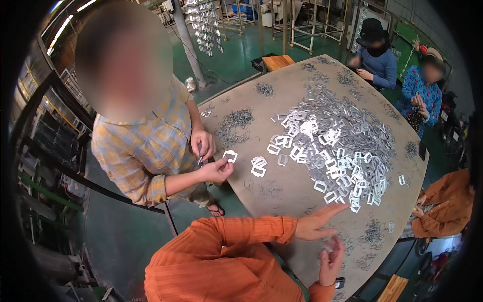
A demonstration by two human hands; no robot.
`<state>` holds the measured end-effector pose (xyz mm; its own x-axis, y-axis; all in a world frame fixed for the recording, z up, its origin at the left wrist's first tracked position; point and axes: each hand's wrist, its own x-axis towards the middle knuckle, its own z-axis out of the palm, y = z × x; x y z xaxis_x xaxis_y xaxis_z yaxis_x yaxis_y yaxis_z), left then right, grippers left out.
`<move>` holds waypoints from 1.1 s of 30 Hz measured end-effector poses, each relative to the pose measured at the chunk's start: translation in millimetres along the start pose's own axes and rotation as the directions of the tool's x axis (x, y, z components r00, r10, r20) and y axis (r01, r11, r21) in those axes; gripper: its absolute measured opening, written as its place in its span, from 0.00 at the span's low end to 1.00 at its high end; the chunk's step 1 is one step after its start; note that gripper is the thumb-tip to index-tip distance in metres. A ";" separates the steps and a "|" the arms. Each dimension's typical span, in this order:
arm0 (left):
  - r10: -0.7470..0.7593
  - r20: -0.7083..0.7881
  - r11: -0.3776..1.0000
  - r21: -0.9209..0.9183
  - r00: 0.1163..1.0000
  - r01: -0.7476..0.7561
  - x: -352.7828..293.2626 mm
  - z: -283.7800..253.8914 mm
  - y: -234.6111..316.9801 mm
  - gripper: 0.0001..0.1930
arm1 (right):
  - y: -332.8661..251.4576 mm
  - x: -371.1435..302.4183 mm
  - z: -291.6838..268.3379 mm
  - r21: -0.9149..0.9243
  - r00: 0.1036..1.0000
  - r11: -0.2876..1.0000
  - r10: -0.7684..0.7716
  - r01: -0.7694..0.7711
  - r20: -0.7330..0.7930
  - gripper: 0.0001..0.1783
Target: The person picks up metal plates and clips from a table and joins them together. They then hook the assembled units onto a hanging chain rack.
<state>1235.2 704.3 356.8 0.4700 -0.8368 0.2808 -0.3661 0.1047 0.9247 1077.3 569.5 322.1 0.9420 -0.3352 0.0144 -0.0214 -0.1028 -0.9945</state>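
Observation:
My left hand (pixel 317 223) reaches over the near side of the table, palm down, with its fingers stretched out beside the near edge of a big pile of rectangular metal frames (pixel 347 136). Just below it, my right hand (pixel 331 259) is raised with its fingers apart and slightly curled. I see nothing held in either hand. Small wire clips (pixel 373 232) lie in a loose heap to the right of my hands, and more are scattered behind them. A small group of metal frames (pixel 258 166) lies apart, left of the pile.
At the left, a person in a plaid shirt (pixel 146 146) holds a metal frame (pixel 230 156). Several co-workers sit around the far and right sides of the brown table (pixel 297 194). A phone (pixel 422 150) lies at its right edge. A wooden stool (pixel 277 62) stands beyond.

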 end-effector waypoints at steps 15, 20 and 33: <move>0.267 0.437 0.885 -0.465 0.859 -0.039 -124.6 -20.4 -9.6 0.33 | -36.4 -25.1 126.8 -0.151 0.839 0.931 -0.218 0.332 0.499 0.37; 0.188 0.427 0.921 -0.389 0.885 -0.008 -128.3 -11.7 -13.1 0.36 | -31.8 -37.3 143.2 -0.164 0.944 0.951 -0.216 0.261 0.249 0.32; 0.157 -0.710 0.979 0.204 0.687 -0.012 -150.4 -50.8 -114.0 0.14 | 34.6 -20.8 37.6 -0.467 0.942 0.884 -0.138 -0.021 -0.304 0.09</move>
<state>1247.0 845.5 222.3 0.8353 -0.1769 0.5205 -0.5284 0.0030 0.8490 1069.5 608.1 283.5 0.7888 -0.5869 0.1827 -0.1953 -0.5211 -0.8309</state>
